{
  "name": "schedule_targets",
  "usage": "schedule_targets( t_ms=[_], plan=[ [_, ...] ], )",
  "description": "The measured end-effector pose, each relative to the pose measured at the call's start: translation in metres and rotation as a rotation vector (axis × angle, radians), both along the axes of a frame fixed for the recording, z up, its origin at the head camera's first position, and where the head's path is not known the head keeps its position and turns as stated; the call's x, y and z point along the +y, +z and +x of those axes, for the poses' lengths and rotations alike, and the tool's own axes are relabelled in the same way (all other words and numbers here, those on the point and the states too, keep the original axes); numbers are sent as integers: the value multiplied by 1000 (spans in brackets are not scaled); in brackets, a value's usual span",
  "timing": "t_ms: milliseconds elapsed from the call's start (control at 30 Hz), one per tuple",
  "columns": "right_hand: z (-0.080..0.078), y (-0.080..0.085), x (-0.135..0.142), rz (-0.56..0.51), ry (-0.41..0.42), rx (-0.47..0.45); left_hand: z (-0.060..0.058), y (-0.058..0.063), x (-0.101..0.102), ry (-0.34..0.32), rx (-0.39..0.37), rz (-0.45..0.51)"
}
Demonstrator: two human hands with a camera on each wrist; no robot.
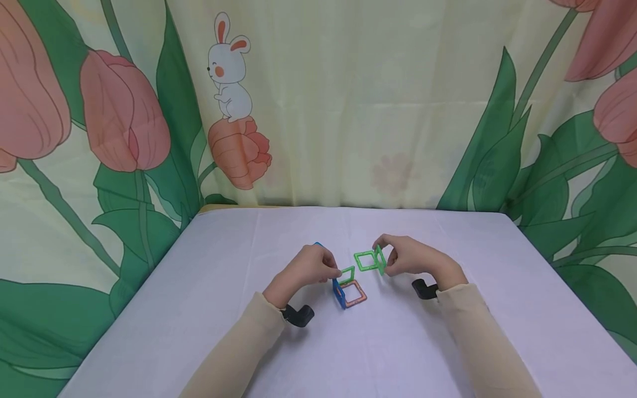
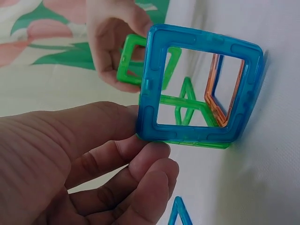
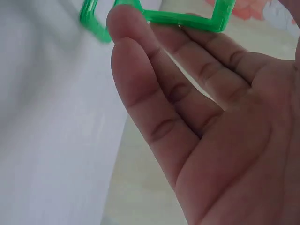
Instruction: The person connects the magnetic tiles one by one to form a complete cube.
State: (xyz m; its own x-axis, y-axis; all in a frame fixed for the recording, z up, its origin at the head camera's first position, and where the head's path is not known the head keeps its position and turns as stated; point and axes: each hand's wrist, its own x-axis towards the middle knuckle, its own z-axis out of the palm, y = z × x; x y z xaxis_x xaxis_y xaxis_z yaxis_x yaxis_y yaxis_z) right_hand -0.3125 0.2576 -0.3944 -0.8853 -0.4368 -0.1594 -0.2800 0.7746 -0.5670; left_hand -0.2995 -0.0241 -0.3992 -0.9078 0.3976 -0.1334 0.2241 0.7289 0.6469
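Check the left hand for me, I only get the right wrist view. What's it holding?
Observer: The left hand pinches the edge of a blue square frame.
Operator: Anything beside that?
Observer: Yes, an orange square frame sits right next to it; the head view shows this best.
Operator: Any other pieces around?
Observer: The pointed tip of a second blue piece shows at the bottom edge of the left wrist view; the rest is cut off there.

Soft light, faint shadows on tablecloth (image 1: 219, 265); right wrist view blurred upper left.
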Motion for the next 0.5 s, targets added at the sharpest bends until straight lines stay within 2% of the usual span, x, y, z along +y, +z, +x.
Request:
schedule_targets(
  t_ms=[167, 500],
  plan=[
    [7, 3, -21, 25, 71, -31, -1, 0, 0, -7, 6, 0],
    [13, 0, -36, 64, 115, -71, 0, 1, 1, -22, 17, 7]
  ],
)
